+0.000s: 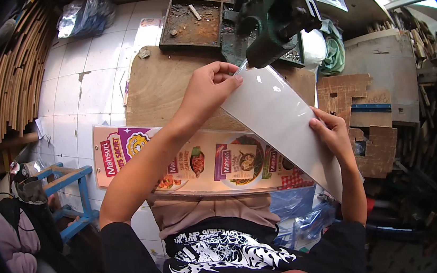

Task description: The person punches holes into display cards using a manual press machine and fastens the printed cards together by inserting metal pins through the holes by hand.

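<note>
A long white glossy sheet [280, 111] slants from the green machine's head [267, 41] down to the right. My left hand [216, 83] pinches its upper left edge close beside the machine. Lower down, my right hand [331, 131] grips the sheet's right edge, thumb on top. The sheet's upper corner lies under the machine head. Beneath my left forearm, printed Mahsuri strips [208, 161] in clear plastic lie across the near side of the wooden table [157, 84] and over my lap.
Rusty trays [193, 24] with small parts stand behind the table. Cut cardboard [358, 122] is at the right, and a blue stool frame [69, 184] at the left. Stacked brown strips [19, 67] fill the upper left. Clear plastic [296, 219] lies below the table's near edge.
</note>
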The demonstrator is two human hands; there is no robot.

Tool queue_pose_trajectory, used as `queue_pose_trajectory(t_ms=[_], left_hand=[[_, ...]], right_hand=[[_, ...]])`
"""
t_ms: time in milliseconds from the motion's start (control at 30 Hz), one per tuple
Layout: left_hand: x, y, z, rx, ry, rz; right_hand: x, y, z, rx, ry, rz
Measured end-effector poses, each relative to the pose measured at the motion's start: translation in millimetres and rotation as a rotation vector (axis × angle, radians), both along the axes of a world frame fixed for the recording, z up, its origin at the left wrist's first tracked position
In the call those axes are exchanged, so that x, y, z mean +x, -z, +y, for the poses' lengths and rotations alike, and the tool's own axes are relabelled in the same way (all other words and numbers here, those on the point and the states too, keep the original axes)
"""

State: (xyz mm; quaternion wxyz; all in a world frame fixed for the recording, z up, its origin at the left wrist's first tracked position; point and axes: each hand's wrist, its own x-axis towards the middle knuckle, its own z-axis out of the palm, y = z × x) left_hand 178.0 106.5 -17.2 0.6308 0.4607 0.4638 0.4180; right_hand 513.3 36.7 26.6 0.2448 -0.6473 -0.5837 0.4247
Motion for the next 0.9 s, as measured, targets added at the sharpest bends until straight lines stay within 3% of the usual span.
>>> queue_pose_trajectory(t_ms=[67, 167, 367, 667, 900], left_hand=[[0, 0, -1, -0.123, 0.013, -0.203], [-4, -10, -4, -0.280, 0.049, -0.284], [-4, -5, -6, -0.271, 0.109, -0.467], [5, -13, -17, -0.576, 0.164, -0.560], [9, -16, -16, -0.554, 0.108, -0.573]], right_hand=[[1, -1, 1, -0.014, -0.010, 0.011], [1, -3, 2, -0.007, -0.019, 0.021], [2, 2, -1, 0.062, -0.032, 0.039], [16, 7, -8, 0.026, -0.031, 0.028], [14, 7, -6, 0.015, -0.021, 0.030]])
